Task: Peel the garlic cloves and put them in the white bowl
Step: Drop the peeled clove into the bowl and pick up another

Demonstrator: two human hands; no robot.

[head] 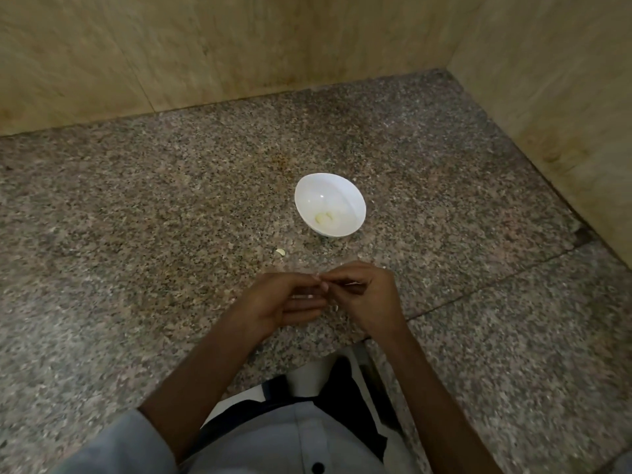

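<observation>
You are at a kitchen worktop. A speckled granite counter (136, 217) carries the white bowl (345, 196). Beige stone wall panels (205, 46) rise behind the bowl and to its right, meeting in a corner. Peeled garlic (323, 217) lies inside the bowl, and a loose clove (280, 252) lies near it on the counter.

White bowl (330, 205): small, round, glossy, upright on the table, mid-frame. Inside, on the near-left of its floor, peeled cloves (324, 217): pale yellowish, lying together; looks like two, count not certain. Loose clove (280, 252): small, off-white, lying on the table just near-left of the bowl, not touching it. Held clove (320, 281): pinched between the fingertips of the left hand (290, 299) and right hand (367, 295), above the table, nearer than the bowl; mostly hidden, only pale slivers show.
</observation>
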